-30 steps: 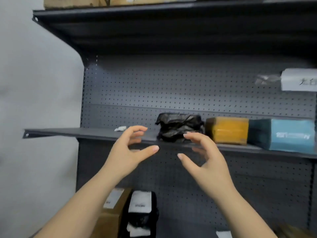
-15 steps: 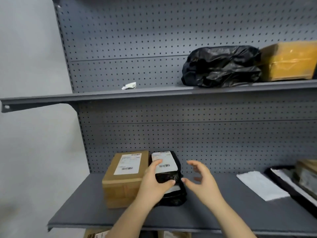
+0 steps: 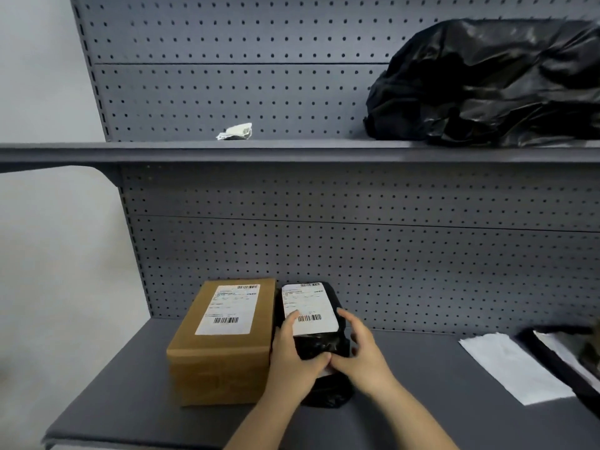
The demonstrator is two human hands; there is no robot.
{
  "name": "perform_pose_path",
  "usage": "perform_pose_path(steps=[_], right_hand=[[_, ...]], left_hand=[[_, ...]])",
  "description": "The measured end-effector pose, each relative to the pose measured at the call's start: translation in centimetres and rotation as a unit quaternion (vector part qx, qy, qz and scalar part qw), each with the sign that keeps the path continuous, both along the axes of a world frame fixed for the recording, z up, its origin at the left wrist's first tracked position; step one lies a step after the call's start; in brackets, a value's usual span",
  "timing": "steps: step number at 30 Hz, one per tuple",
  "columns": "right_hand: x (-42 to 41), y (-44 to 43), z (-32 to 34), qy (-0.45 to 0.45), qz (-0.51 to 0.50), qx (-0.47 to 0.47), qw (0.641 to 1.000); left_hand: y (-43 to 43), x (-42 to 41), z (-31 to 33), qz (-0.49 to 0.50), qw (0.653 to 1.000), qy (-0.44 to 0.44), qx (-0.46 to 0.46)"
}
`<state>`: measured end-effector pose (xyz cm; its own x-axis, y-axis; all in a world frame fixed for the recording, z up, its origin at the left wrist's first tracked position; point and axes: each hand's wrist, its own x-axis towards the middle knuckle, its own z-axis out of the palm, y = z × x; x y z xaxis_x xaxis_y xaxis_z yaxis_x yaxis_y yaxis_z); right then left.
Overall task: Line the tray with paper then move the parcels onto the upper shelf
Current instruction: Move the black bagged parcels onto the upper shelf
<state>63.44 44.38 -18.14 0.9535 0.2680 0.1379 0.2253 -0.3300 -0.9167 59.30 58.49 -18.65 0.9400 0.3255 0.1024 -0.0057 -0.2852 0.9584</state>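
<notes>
The left grip (image 3: 292, 355) clasps the black parcel (image 3: 316, 344), fingers curled over its left edge onto the label and thumb across the near end. Half a second ago the right grip (image 3: 363, 358) hung spread and clear of the parcel. Now it has closed round the right side, with its thumb meeting the left thumb. The parcel itself has not moved. It stands on the lower shelf (image 3: 422, 423), hard against the brown box (image 3: 224, 352). A paper sheet (image 3: 509, 365) lies to the right, beside the tray (image 3: 558, 365) at the frame's edge. On the upper shelf (image 3: 292, 152) lie a black bag (image 3: 487, 82) and a white scrap (image 3: 235, 131).
</notes>
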Motion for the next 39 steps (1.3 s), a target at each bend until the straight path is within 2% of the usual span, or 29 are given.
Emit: perform_pose_path(steps=[7, 16, 28, 31, 39], right_hand=[[2.3, 0.7, -1.0, 0.024, 0.034, 0.016, 0.999], [0.5, 0.3, 3.1, -0.064, 0.009, 0.018, 0.998], [-6.7, -2.0, 11.0, -0.133, 0.009, 0.016, 0.991], [-9.1, -2.4, 13.3, -0.157, -0.005, 0.016, 0.987], [-15.6, -3.9, 18.6, -0.232, -0.014, -0.024, 0.972]], left_hand=[[-0.3, 2.3, 0.1, 0.003, 1.0, 0.025, -0.01], [-0.8, 0.7, 4.3, 0.016, 0.999, -0.029, 0.012], [-0.9, -7.3, 12.5, -0.024, 0.993, -0.105, 0.043], [-0.9, -9.4, 14.6, -0.009, 0.988, -0.134, 0.073], [-0.5, -16.2, 19.5, -0.006, 0.978, -0.144, 0.15]])
